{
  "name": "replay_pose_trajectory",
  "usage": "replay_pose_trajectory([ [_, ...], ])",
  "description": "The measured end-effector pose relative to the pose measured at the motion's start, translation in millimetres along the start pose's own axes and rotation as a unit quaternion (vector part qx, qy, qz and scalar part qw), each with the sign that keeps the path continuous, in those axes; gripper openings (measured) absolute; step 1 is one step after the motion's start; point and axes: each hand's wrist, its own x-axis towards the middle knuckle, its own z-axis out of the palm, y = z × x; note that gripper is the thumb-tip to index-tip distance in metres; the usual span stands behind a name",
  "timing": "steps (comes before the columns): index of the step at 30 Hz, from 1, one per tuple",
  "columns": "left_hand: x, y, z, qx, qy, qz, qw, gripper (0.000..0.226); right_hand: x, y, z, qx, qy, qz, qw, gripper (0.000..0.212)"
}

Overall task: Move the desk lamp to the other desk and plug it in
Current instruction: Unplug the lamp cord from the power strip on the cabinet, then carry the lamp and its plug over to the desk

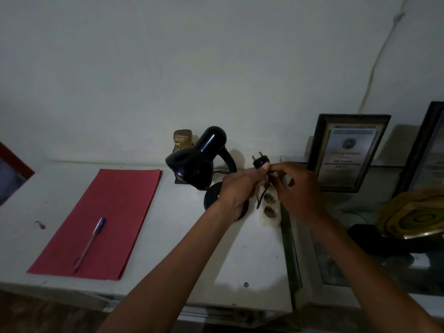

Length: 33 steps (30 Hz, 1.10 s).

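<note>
A: Your desk lamp (195, 162) stands on the white desk (168, 236), its base just left of the power strip (270, 207). Your left hand (236, 188) pinches the plug (259, 162), pins pointing up, well clear of the sockets.

B: And my right hand (298, 188)?

A: Its grip is closed on the black cord (263, 193), just below the plug. The slack hangs in a loop right over the strip.

B: So what could go wrong?

A: I judge three things. The pins face away from the sockets, so you must turn the plug over; a loose pinch could let it slip. The dangling loop may snag on the strip or drag it toward the desk's edge. And the light is dim, so you could miss the holes and bend a pin.

B: Anything near the lamp?

A: The framed certificate (346, 150) leans just behind your right hand; a wide elbow swing might knock it.
</note>
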Motion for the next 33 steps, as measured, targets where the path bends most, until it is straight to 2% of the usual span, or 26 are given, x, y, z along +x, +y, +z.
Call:
replay_pose_trajectory([
  [3, 5.5, 25.8, 7.1, 0.059, 0.007, 0.069, 0.996, 0.019, 10.5, -7.8, -3.1, 0.093, 0.036, 0.031, 0.995, 0.032],
  [8, 4.3, 90.4, 17.7, 0.140, -0.005, 0.163, 0.977, 0.029, 28.1, -27.2, -14.9, 0.176, 0.115, 0.082, 0.974, 0.045],
  [10, 7.8, 121.8, 14.6, 0.146, 0.014, 0.210, 0.967, 0.029, 26.8, -28.6, -4.9, 0.179, 0.155, 0.154, 0.959, 0.046],
  [11, 8.6, 138.7, 10.9, 0.150, 0.028, 0.238, 0.959, 0.028, 25.2, -29.0, 3.9, 0.176, 0.149, 0.201, 0.952, 0.045],
  [14, 8.1, 183.8, -10.1, 0.160, 0.058, 0.307, 0.936, 0.018, 12.1, -25.3, 43.8, 0.118, 0.012, 0.299, 0.947, 0.053],
  [17, 4.0, 207.8, -43.1, 0.164, 0.078, 0.353, 0.918, 0.015, -2.3, -20.5, 89.2, 0.080, -0.138, 0.358, 0.920, 0.094],
  [19, -0.2, 213.5, -66.3, 0.161, 0.086, 0.367, 0.912, 0.015, -6.1, -16.8, 114.4, 0.063, -0.187, 0.350, 0.916, 0.117],
  [23, -10.1, 207.1, -108.7, 0.165, 0.096, 0.379, 0.905, 0.011, -4.2, -9.2, 143.6, 0.005, -0.242, 0.311, 0.919, 0.145],
  [28, -21.6, 190.1, -145.7, 0.190, 0.082, 0.357, 0.911, 0.011, 2.7, 4.9, 148.3, -0.045, -0.299, 0.283, 0.910, 0.171],
  [30, -24.3, 182.0, -154.4, 0.216, 0.088, 0.357, 0.905, 0.013, -0.9, 7.6, 148.2, -0.049, -0.301, 0.278, 0.911, 0.174],
  [33, -25.7, 170.0, -165.0, 0.245, 0.092, 0.361, 0.895, 0.013, -8.4, 6.9, 151.8, -0.041, -0.260, 0.280, 0.923, 0.162],
])
